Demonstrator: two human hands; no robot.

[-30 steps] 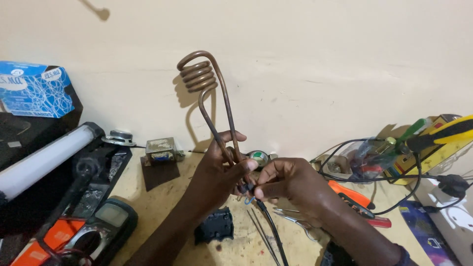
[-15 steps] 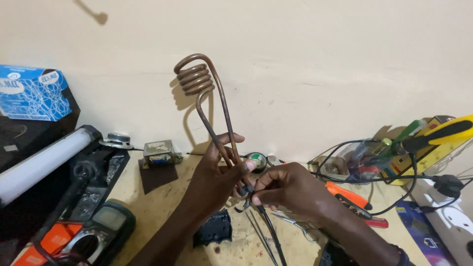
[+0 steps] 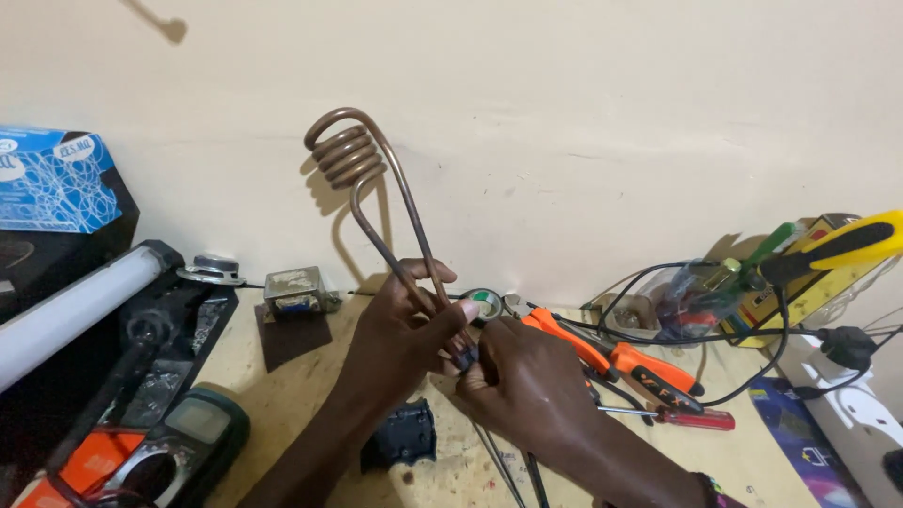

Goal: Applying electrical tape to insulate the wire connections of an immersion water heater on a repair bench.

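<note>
The left hand (image 3: 404, 329) is closed around the two straight legs of a copper-coloured immersion heater coil (image 3: 350, 155), thumb pressed across them near their lower end. The coil stands nearly upright above the counter (image 3: 310, 376), leaning a little to the left, its wound loops at the top against the pale wall (image 3: 611, 122). The right hand (image 3: 527, 386) meets the left at the base of the legs, fingers curled in a pinch around the small dark end piece there; thin black wires (image 3: 503, 466) run down from that spot toward the lower edge of the view.

Under the hands a small black block (image 3: 403, 435) lies on the counter. Just behind them sits a roll of tape with a green centre (image 3: 485, 303), and to the right lie orange-handled pliers (image 3: 611, 357) and a red-handled screwdriver (image 3: 682, 417). Further right are tangled black cables (image 3: 715, 329), a yellow-handled tool (image 3: 837, 245) and a white power strip (image 3: 865, 409). To the left sit a small metal transformer (image 3: 293, 290), a digital multimeter (image 3: 183, 437), a white tube lamp (image 3: 66, 315) and a blue tissue box (image 3: 56, 179).
</note>
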